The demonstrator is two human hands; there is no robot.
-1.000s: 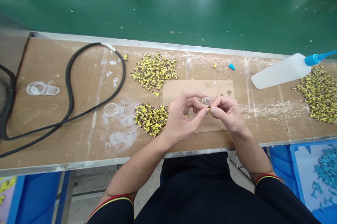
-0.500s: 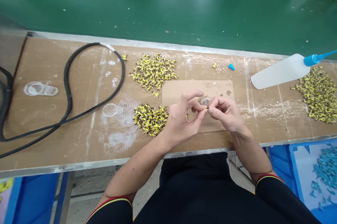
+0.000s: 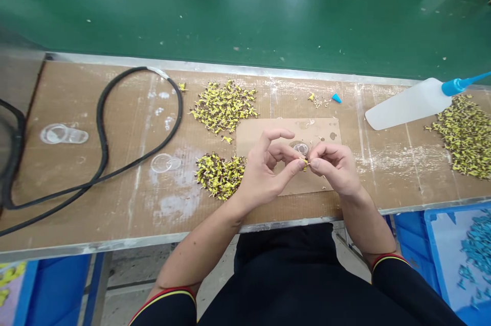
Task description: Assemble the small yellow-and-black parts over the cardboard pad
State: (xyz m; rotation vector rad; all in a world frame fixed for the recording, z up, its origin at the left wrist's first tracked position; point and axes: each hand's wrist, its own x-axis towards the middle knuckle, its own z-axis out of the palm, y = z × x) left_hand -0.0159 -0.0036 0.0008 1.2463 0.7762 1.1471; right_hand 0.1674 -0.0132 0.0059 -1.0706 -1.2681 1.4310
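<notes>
Thumb and index finger of my left hand [image 3: 268, 166] pinch a tiny yellow figure [image 3: 305, 164] with dark and pale ends. My right hand [image 3: 337, 166] is closed in a pinch right against the figure's right side; whatever lies between its fingertips is too small to make out. Just behind the fingertips stands a small clear round cup [image 3: 301, 148] on a cardboard sheet [image 3: 261, 129]. Left of my left hand lies a heap of similar yellow figures [image 3: 219, 177], with a second heap [image 3: 224, 105] farther back.
A white squeeze bottle [image 3: 408, 105] with a blue nozzle lies by another yellow heap [image 3: 468, 137] at right. A blue cap [image 3: 336, 97] and tiny pale bits [image 3: 319, 103] are at the back. A black cable [image 3: 102, 126] loops at left, near clear plastic lids [image 3: 63, 134]. Blue bins [image 3: 418, 244] stand below.
Both hands have shifted slightly right and toward me. The yellow figure has turned between the fingertips and shows more of itself. The view has tilted a little.
</notes>
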